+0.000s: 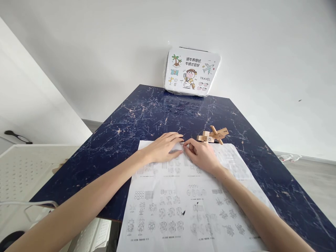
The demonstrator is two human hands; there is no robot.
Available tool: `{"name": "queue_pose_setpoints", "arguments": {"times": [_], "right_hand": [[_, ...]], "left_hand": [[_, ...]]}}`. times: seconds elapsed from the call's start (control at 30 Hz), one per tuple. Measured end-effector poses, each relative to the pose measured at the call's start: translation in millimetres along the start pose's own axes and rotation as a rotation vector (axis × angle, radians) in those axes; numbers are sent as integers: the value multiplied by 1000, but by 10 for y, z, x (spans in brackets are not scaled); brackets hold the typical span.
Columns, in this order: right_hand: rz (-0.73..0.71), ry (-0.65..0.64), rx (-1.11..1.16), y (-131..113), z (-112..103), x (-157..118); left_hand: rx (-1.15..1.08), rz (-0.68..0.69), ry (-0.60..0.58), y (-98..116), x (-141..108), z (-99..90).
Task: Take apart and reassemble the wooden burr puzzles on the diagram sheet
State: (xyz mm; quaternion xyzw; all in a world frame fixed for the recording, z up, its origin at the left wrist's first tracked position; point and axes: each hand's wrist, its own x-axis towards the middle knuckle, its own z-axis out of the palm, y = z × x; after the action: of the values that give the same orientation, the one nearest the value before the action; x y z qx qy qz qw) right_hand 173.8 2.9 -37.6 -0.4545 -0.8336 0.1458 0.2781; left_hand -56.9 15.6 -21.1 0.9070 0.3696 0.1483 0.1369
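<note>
A large white instruction sheet (183, 210) printed with small line diagrams lies over the near part of the table. My left hand (166, 147) rests flat on its far edge, fingers stretched out and pointing right. Close by, my right hand (202, 154) has its fingers curled, with thumb and index finger pinched at the sheet's far edge. Whether the pinch holds the paper or some small thing is hidden. Just beyond the right knuckles lie several interlocking wooden puzzle pieces (206, 137), marked with dark characters; one wooden stick (216, 134) crosses them at a slant.
The blue marble-patterned table (147, 112) narrows towards a white wall. At its far end a plastic-wrapped white case (193, 71) with cartoon prints leans against the wall. White perforated shelving (23, 175) and a cable (34, 203) are at the left, beside the table.
</note>
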Motion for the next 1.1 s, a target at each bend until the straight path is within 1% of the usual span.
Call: {"name": "queue_pose_setpoints", "arguments": {"times": [0.47,1.1], "right_hand": [[0,-9,-2,-22,-7,-17],[-5,3,-6,-22,-5,-20]], "left_hand": [[-2,-9,-17,6,1,-10],[-15,-8,-6,8,1,-5]]}}
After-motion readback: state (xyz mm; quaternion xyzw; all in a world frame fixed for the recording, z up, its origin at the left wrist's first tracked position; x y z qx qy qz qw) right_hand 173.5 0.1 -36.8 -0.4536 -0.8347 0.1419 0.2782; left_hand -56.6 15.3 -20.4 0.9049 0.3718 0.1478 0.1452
